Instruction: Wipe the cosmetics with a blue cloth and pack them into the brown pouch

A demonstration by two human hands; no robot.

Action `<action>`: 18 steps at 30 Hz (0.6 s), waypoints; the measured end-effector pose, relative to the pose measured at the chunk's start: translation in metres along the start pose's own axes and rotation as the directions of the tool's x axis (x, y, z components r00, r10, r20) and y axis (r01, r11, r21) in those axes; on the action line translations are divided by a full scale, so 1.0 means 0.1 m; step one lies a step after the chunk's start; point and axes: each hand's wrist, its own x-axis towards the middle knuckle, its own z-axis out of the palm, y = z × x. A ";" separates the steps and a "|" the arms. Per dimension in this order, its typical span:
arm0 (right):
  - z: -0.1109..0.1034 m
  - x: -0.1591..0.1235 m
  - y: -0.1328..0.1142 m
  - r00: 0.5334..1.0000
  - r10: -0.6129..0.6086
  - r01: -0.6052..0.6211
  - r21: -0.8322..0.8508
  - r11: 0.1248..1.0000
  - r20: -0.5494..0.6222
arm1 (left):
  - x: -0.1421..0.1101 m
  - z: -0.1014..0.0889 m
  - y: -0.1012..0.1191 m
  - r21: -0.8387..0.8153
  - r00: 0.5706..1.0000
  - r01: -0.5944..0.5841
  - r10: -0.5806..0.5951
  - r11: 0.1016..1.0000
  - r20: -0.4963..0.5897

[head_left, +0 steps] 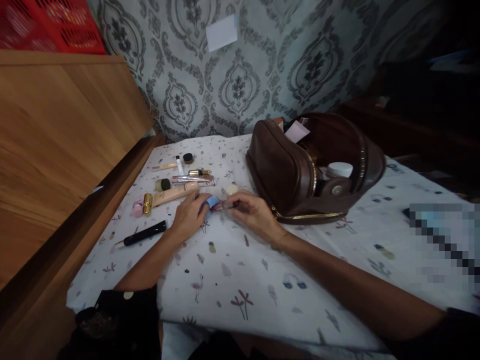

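My left hand (192, 212) is closed on a small blue cloth (209, 202) just above the table. My right hand (257, 215) pinches a slim pinkish tube (223, 204), whose far end meets the cloth; its exact kind is blurred. Behind my right fingers sits a small cream round item (231, 189). Left of my left hand lies a beige squeeze tube (174, 194), with a gold lipstick-like tube (147, 204) and a pink-topped item (137, 208) beside it. A black-handled brush (144, 234) rests nearer to me.
An unzipped brown cosmetic bag (279, 167) stands to the right, holding a white-lidded jar (339, 170) and a pale tube (297, 131). Several small cosmetics, including a black-lidded jar (188, 158), lie at the back left. A wooden cabinet (67, 115) borders the left side.
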 end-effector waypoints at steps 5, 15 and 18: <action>0.01 0.00 0.02 0.992 0.128 -0.126 0.109 0.986 -0.007 | -0.04 0.02 0.04 -0.028 0.996 -0.083 0.081 0.996 -0.039; -0.01 0.04 -0.03 0.951 0.304 -0.276 0.287 0.917 -0.054 | -0.03 0.04 0.10 -0.224 0.995 -0.032 0.009 0.974 -0.101; 0.00 0.05 -0.04 0.943 0.325 -0.278 0.362 0.890 -0.075 | -0.01 0.04 0.13 -0.344 0.999 -0.039 0.024 0.938 -0.048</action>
